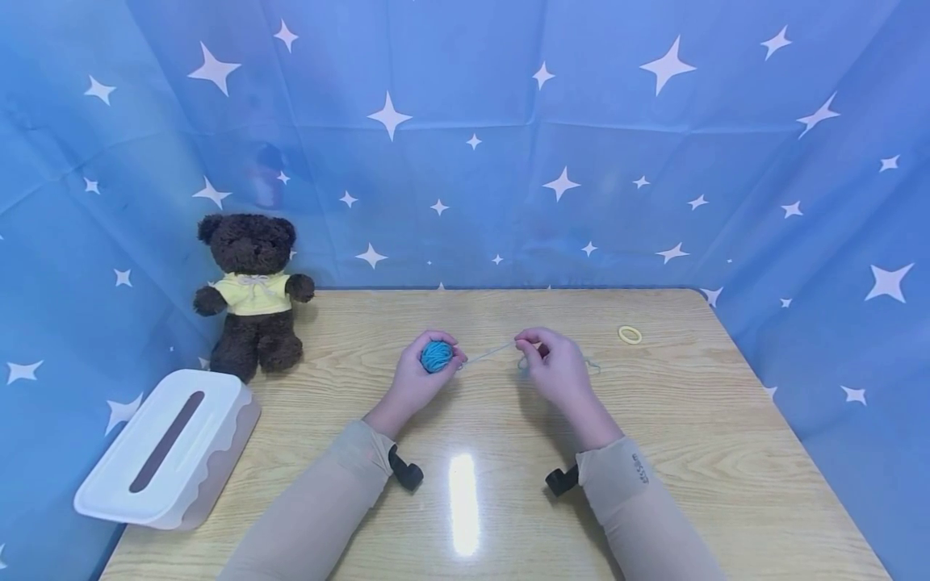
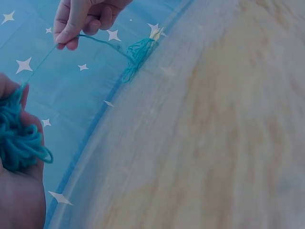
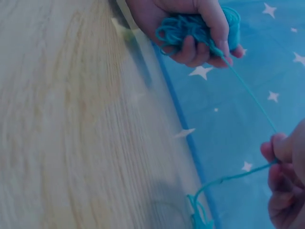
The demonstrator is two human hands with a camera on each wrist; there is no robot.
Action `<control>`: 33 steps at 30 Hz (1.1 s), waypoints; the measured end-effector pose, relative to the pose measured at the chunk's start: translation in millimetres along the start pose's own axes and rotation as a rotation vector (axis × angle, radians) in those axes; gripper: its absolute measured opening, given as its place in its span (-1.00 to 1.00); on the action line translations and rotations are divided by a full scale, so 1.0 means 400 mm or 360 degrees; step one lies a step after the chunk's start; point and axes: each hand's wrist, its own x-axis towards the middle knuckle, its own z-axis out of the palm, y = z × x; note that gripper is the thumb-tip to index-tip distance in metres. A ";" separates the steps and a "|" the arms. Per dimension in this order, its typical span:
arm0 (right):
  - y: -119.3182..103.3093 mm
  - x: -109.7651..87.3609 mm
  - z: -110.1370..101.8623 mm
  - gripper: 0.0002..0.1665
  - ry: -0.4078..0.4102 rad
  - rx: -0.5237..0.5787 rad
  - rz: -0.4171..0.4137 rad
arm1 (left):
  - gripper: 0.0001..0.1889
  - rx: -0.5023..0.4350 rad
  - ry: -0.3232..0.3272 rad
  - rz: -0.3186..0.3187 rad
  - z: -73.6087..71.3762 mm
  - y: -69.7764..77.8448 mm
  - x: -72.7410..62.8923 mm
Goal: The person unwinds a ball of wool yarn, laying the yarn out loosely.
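Note:
My left hand (image 1: 421, 375) grips a ball of teal yarn (image 1: 437, 356), its fingers and thumb curled round it. Loose loops of the yarn ball (image 2: 19, 136) spill over the palm in the left wrist view. One yarn strand (image 3: 250, 93) runs taut from the ball to my right hand (image 1: 555, 367), which pinches it between thumb and forefinger. Past the pinch, the strand slackens and drops to a small loose heap of yarn (image 2: 139, 58) on the table. In the head view that heap is mostly hidden behind the right hand.
A dark brown teddy bear (image 1: 254, 294) in a yellow top sits at the back left of the wooden table (image 1: 378, 516). In front of it stands a tissue box (image 1: 218, 452) with a white slotted lid. A yellow ring (image 1: 630, 335) lies at the back right. A starry blue curtain hangs behind.

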 end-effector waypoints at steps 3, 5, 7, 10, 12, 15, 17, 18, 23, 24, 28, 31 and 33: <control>0.004 0.003 -0.007 -0.80 0.0046 -0.0021 0.0014 | -0.68 0.0007 0.0003 -0.0004 0.000 -0.001 0.000; 0.008 0.005 -0.010 -0.80 0.0067 -0.0035 0.0013 | -0.66 0.0031 0.0006 -0.0014 -0.001 0.002 -0.001; 0.014 0.007 -0.012 -0.79 0.0082 -0.0041 0.0011 | -0.67 0.0047 0.0003 -0.0028 -0.002 0.005 -0.002; 0.019 0.008 -0.016 -0.78 0.0101 -0.0034 0.0009 | -0.67 0.0046 -0.0011 -0.0050 -0.004 0.007 -0.004; 0.022 0.009 -0.019 -0.79 0.0114 -0.0034 0.0015 | -0.70 -0.0015 -0.0030 -0.0066 -0.003 0.007 -0.004; 0.024 0.011 -0.025 -0.80 0.0132 -0.0049 0.0040 | -0.77 -0.0081 -0.0032 -0.0086 -0.003 0.009 -0.004; 0.030 0.013 -0.032 -0.79 0.0131 -0.0078 0.0081 | -0.81 -0.0067 -0.0015 -0.0083 -0.002 0.011 -0.003; 0.035 0.014 -0.037 -0.78 0.0130 -0.0088 0.0104 | -0.83 -0.0044 -0.0001 -0.0078 -0.002 0.011 -0.003; 0.072 0.020 -0.067 -0.75 0.0135 -0.0169 0.0212 | -0.87 0.0033 0.0041 -0.0034 -0.002 0.008 -0.003; 0.080 0.022 -0.072 -0.74 0.0143 -0.0180 0.0231 | -0.88 0.0031 0.0045 -0.0014 -0.001 0.007 -0.003; 0.097 0.023 -0.087 -0.71 0.0164 -0.0207 0.0274 | -0.91 -0.0047 0.0035 0.0056 -0.001 0.005 -0.001; 0.102 0.023 -0.094 -0.71 0.0178 -0.0219 0.0267 | -0.90 -0.0120 0.0024 0.0066 0.000 0.005 0.000; 0.105 0.024 -0.097 -0.71 0.0189 -0.0224 0.0264 | -0.90 -0.0111 0.0045 0.0051 0.000 0.006 -0.001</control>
